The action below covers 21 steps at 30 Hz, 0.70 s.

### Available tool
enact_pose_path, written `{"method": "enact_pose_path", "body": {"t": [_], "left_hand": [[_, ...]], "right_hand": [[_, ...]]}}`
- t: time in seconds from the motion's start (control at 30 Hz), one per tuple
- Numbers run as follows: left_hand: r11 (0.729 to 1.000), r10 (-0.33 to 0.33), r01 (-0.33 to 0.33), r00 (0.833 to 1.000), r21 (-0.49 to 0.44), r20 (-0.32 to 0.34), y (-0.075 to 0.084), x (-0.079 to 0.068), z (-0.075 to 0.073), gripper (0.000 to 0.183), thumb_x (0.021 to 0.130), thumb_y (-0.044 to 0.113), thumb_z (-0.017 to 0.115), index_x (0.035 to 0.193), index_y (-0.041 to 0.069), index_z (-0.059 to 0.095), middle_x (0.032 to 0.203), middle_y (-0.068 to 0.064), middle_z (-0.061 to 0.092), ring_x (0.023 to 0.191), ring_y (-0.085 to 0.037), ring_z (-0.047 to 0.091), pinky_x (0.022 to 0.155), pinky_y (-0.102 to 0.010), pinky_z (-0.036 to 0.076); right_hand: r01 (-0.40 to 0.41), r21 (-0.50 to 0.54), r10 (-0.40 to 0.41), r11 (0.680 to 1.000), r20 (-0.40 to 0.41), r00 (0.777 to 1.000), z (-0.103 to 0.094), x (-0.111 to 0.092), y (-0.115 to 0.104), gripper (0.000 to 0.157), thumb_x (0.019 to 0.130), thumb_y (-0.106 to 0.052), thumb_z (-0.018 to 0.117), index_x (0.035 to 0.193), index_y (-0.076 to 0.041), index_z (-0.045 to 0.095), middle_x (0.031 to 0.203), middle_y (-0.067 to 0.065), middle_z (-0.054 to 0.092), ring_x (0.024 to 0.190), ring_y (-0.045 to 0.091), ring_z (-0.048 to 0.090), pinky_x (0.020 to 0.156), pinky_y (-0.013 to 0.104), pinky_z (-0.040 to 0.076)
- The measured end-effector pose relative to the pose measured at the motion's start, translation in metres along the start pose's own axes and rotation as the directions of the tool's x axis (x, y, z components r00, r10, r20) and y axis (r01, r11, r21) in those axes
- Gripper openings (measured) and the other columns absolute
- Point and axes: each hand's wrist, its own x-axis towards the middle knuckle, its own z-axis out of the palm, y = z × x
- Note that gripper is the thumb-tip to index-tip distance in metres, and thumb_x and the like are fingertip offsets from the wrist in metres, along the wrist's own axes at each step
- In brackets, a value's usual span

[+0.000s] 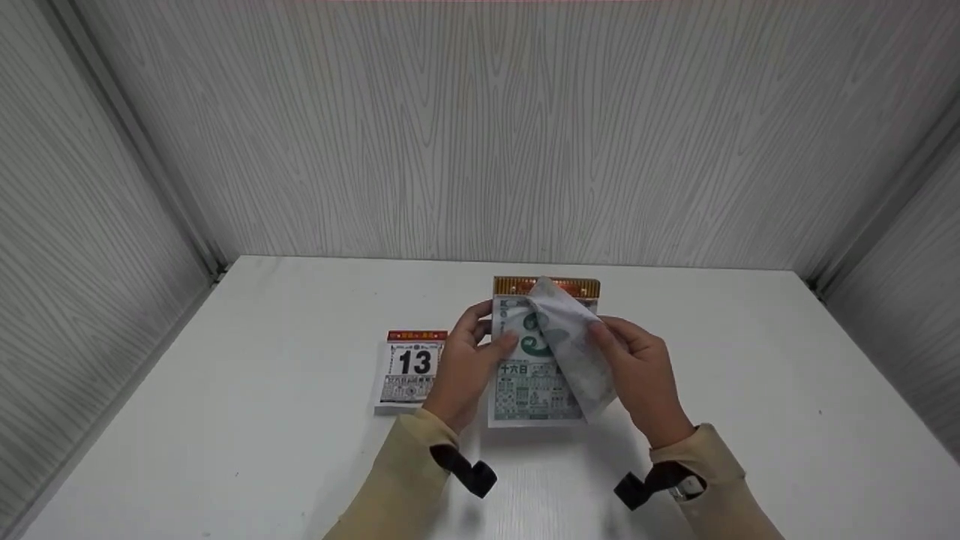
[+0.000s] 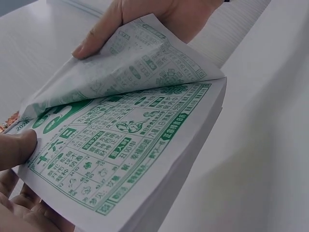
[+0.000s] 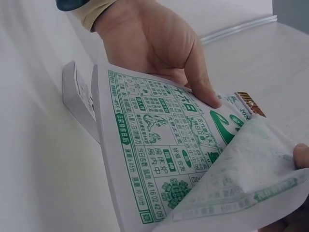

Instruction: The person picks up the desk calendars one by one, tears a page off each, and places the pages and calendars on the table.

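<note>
A thick tear-off calendar (image 1: 536,401) with green print and a gold-and-red top band is held up over the table. My left hand (image 1: 471,367) grips its left edge, thumb on the front page and fingers behind. On the right side, my right hand (image 1: 641,371) pinches the thin top sheet (image 1: 574,345) and folds it diagonally up and back. Part of a large green numeral shows under the fold. In the left wrist view the lifted sheet (image 2: 140,63) shows its print through the paper, and the page below is exposed.
A second, smaller tear-off calendar (image 1: 414,364) with a red top band and a black 13 lies left of the left hand. The white table (image 1: 225,420) meets wood-grain panels (image 1: 465,135) at the back and sides.
</note>
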Motion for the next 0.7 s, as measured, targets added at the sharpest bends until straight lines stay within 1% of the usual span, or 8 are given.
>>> {"method": "enact_pose_path", "body": {"t": [0.1, 0.4, 0.5, 0.7], "left_hand": [[1.0, 0.0, 0.0, 1.0, -0.012, 0.003, -0.0002, 0.0, 0.0004, 0.047, 0.089, 0.022, 0.067, 0.133, 0.024, 0.048, 0.117, -0.01, 0.059, 0.1, -0.026, 0.064, 0.083, -0.038, 0.053], [1.0, 0.0, 0.001, 1.0, -0.017, 0.01, -0.0006, -0.0006, 0.0006, 0.047, 0.089, 0.022, 0.067, 0.133, 0.025, 0.048, 0.118, -0.01, 0.059, 0.103, -0.026, 0.062, 0.085, -0.038, 0.051], [1.0, -0.003, 0.003, 1.0, -0.021, 0.016, -0.0003, -0.0006, 0.0005, 0.048, 0.089, 0.023, 0.067, 0.133, 0.025, 0.047, 0.118, -0.01, 0.058, 0.103, -0.026, 0.062, 0.086, -0.038, 0.051], [0.999, -0.009, 0.01, 1.0, -0.041, 0.02, 0.0015, -0.0014, 0.0007, 0.048, 0.09, 0.022, 0.066, 0.134, 0.024, 0.046, 0.12, -0.011, 0.057, 0.104, -0.026, 0.062, 0.085, -0.038, 0.052]], "right_hand": [[-0.023, 0.023, 0.023, 0.999, -0.004, 1.0, -0.0014, 0.0006, 0.0021, 0.035, 0.09, -0.041, 0.06, 0.112, -0.016, 0.07, 0.114, 0.003, 0.065, 0.099, 0.019, 0.059, 0.08, 0.027, 0.049], [-0.035, 0.086, 0.037, 0.996, -0.025, 0.999, -0.0021, 0.0012, 0.0075, 0.04, 0.088, -0.044, 0.063, 0.112, -0.013, 0.069, 0.114, 0.005, 0.064, 0.101, 0.021, 0.059, 0.08, 0.027, 0.05], [-0.042, 0.098, 0.045, 0.994, -0.033, 0.998, -0.002, 0.0005, 0.0072, 0.041, 0.088, -0.044, 0.062, 0.113, -0.012, 0.069, 0.113, 0.006, 0.064, 0.099, 0.021, 0.059, 0.079, 0.027, 0.051], [-0.028, 0.157, 0.033, 0.987, -0.03, 0.999, -0.0035, -0.0011, 0.0048, 0.042, 0.09, -0.043, 0.061, 0.113, -0.008, 0.067, 0.11, 0.012, 0.062, 0.095, 0.024, 0.059, 0.077, 0.03, 0.052]]}}
